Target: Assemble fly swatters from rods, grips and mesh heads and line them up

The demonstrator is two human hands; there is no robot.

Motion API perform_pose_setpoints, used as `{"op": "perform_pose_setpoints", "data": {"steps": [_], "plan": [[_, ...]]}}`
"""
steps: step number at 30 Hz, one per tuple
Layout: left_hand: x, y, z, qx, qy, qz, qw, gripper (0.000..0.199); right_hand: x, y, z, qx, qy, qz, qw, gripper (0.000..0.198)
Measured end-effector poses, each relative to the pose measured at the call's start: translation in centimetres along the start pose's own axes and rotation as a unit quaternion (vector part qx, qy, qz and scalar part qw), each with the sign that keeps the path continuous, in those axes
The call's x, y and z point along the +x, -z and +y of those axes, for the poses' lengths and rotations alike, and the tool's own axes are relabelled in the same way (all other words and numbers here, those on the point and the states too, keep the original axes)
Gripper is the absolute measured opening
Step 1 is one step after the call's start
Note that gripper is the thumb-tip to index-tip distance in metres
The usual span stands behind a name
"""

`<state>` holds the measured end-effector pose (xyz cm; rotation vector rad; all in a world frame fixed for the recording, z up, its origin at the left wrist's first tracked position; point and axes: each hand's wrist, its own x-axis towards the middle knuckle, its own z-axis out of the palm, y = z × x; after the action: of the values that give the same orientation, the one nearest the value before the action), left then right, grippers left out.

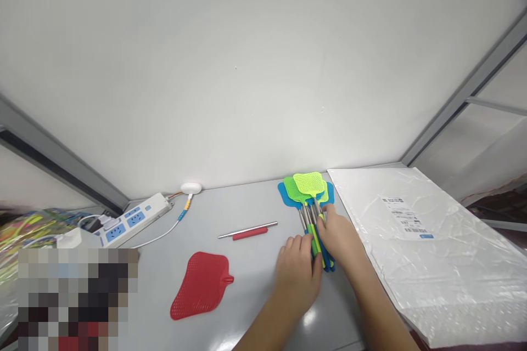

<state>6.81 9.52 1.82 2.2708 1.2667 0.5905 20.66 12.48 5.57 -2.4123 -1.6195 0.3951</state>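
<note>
A bundle of fly swatters lies on the grey table, with yellow-green [308,183], green [290,188] and blue [287,197] heads overlapping near the wall. Their metal shafts and coloured handles point toward me. My left hand [296,271] is closed around the handles from the left, thumb near their lower ends. From the right, my right hand [338,235] grips the upper part of a yellow-green handle; its palm side is hidden. Left of the bundle rest a loose red swatter head [201,285], a thin metal rod [242,230] and a red handle [250,233].
A white plastic-wrapped package [395,252] with a label lies at the right. At the left are a power strip [135,218], a white cable [164,235] and a small white device [191,188]. Clear plastic packaging [31,230] fills the far left. A wall stands behind.
</note>
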Motion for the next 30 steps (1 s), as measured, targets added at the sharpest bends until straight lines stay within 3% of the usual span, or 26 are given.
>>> {"op": "perform_pose_setpoints", "data": {"steps": [8,17,22,26,30], "plan": [[0.3,0.4,0.2,-0.018,0.006,-0.011,1.0,0.021,0.3,-0.5,-0.2,-0.021,0.016,-0.021,0.999,0.018],[0.3,0.5,0.2,-0.027,0.004,-0.011,1.0,0.021,0.1,-0.5,-0.2,-0.038,0.011,-0.006,0.999,0.029],[0.4,0.7,0.0,-0.046,-0.015,0.036,0.998,0.018,-0.5,0.1,-0.4,-0.034,0.023,0.003,0.999,0.033],[-0.3,2.3,-0.8,-0.044,-0.02,0.087,0.995,0.016,-1.4,0.8,-1.8,-0.006,0.084,0.013,0.996,0.029],[-2.6,5.1,-2.9,0.017,0.012,0.12,0.993,0.019,-2.3,0.2,-4.6,-0.04,0.226,-0.015,0.973,0.025]]}}
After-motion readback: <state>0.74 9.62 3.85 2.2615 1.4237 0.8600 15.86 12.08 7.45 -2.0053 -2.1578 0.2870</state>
